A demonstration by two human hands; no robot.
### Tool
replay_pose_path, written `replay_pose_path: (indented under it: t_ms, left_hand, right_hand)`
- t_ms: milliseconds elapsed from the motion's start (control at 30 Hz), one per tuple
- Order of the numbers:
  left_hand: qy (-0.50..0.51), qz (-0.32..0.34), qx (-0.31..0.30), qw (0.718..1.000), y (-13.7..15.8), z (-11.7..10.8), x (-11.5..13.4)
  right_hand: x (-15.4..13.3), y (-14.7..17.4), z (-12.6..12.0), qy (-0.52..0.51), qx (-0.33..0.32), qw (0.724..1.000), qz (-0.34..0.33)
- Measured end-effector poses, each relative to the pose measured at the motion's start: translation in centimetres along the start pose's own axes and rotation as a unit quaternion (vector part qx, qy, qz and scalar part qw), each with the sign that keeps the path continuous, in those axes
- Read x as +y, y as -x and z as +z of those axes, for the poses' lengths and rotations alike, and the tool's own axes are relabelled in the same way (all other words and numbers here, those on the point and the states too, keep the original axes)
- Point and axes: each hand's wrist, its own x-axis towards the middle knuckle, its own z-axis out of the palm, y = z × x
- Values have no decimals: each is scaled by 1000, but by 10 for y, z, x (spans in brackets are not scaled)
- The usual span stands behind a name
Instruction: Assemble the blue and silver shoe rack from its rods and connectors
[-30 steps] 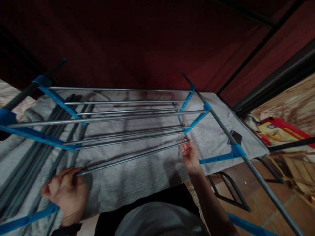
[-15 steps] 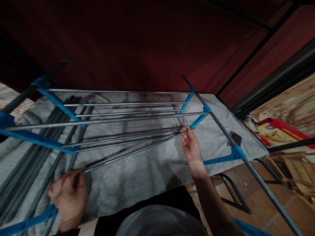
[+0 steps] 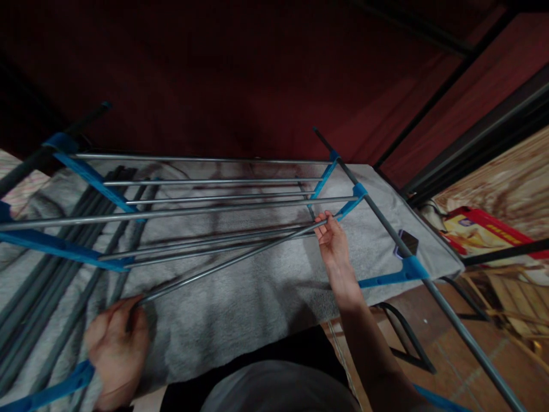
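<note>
A thin grey metal tube (image 3: 223, 262) slants across the front of a rack frame. Its near left end is in my left hand (image 3: 118, 340), with the fingers closed round it. My right hand (image 3: 333, 243) pinches the far right end, close beside a blue plastic bracket (image 3: 352, 205) on the right upright pole (image 3: 386, 223). Behind the tube, several horizontal tubes (image 3: 206, 181) span between the right brackets and the blue brackets on the left (image 3: 96, 182). A lower blue bracket (image 3: 392, 278) juts from the right pole with no tube in it.
Several loose grey poles (image 3: 55, 280) lie at the left on a grey fleece cover (image 3: 274, 292). A phone (image 3: 406, 243) rests near the right pole. Beyond the edge are a red and yellow box (image 3: 484, 232), a wooden folding piece (image 3: 514, 303) and a black metal leg (image 3: 407, 337).
The tube's right end has risen slightly and moved right toward the bracket, along with my right hand. My left hand stays at about the same place, still gripping the left end.
</note>
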Motion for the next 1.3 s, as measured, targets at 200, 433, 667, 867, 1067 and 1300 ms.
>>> replay_pose_path:
  t_ms: [200,433,667,867,1067,1300]
  left_hand:
    - [-14,3,3,1000,-2,0,6]
    - [41,-56,-18,997,-5,-6,18]
    - [56,-92,-17,994,-9,-12,29]
    - [50,-80,5,996,-6,-10,26]
    - [55,-77,27,995,-8,-11,29]
    - [57,-97,33,993,-13,-18,39]
  right_hand:
    - [-1,-4,0,-3,5,1000,8]
    - [-3,-5,2,-6,10,1000,7]
    - [-4,-6,3,9,14,1000,10]
    - [-4,-7,3,0,10,1000,12]
    - [-3,-7,3,-11,12,1000,17]
    - [-2,-6,3,-3,10,1000,22]
